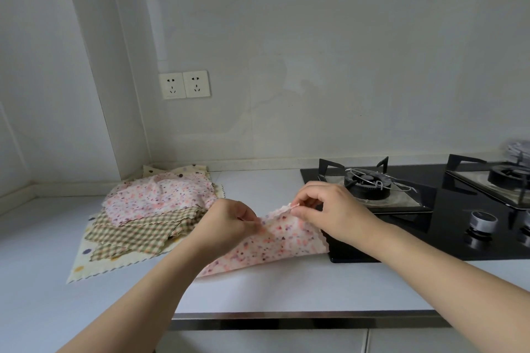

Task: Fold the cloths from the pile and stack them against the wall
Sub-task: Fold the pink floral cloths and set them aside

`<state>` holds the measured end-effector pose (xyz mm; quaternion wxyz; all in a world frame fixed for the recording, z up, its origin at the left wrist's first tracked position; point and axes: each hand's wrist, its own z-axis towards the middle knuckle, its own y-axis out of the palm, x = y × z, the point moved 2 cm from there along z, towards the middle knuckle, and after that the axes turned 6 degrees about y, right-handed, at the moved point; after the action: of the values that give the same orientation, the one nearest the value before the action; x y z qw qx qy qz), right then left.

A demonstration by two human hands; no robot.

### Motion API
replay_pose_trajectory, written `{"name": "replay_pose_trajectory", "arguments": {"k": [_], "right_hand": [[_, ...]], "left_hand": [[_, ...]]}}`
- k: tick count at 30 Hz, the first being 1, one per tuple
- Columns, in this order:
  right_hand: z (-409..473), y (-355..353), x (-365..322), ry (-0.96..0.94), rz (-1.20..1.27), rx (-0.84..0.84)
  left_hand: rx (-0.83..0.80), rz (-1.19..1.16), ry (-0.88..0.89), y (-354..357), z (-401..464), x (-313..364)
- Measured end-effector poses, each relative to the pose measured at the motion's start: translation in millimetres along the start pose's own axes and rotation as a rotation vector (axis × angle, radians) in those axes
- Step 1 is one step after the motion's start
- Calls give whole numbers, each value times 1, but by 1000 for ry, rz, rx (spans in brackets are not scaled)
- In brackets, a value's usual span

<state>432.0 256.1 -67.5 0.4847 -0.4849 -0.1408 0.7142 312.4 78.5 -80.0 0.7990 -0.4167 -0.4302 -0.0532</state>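
The pile [149, 218] sits far left on the counter [286, 289]. To fold the floral cloth [275, 241] in the middle neatly, match its raised corners before laying them down. The left hand [229, 223] and right hand [329, 209] each pinch its upper edge, fingers curled.

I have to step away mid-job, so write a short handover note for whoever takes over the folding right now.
Left hand pinches the near-left edge of the floral cloth; right hand pinches its raised far edge. That cloth lies partly on the counter, its right edge over the corner of the hob.
The pile of floral, checked and dotted cloths sits unfolded in the left corner.
Done: one cloth pulled out, with both hands' grip on it. No folded stack visible against the wall.
Left: fold this cloth, place it at the wall, then repeat for the pile.
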Motion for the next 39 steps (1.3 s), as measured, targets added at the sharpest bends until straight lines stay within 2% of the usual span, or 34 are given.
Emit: {"name": "replay_pose_trajectory", "arguments": {"k": [6, 10, 16, 22, 27, 32, 35, 39], "right_hand": [[3, -2, -5, 96, 127, 60], [6, -4, -11, 120, 261, 76], [9, 1, -16, 76, -142, 56], [8, 6, -26, 53, -180, 147], [12, 7, -41, 73, -145, 234], [16, 11, -53, 51, -220, 344], [17, 8, -55, 44, -374, 314], [22, 3, -45, 50, -498, 173]], "left_hand": [[82, 72, 30, -3, 1, 5], [167, 11, 64, -5, 0, 9], [201, -33, 90, 10, -9, 10], [297, -50, 116, 15, -13, 11], [351, 60, 181, 18, -14, 11], [508, 154, 274, 21, -19, 15], [570, 345, 350, 12, -20, 15], [454, 489, 428, -6, -19, 6]]}}
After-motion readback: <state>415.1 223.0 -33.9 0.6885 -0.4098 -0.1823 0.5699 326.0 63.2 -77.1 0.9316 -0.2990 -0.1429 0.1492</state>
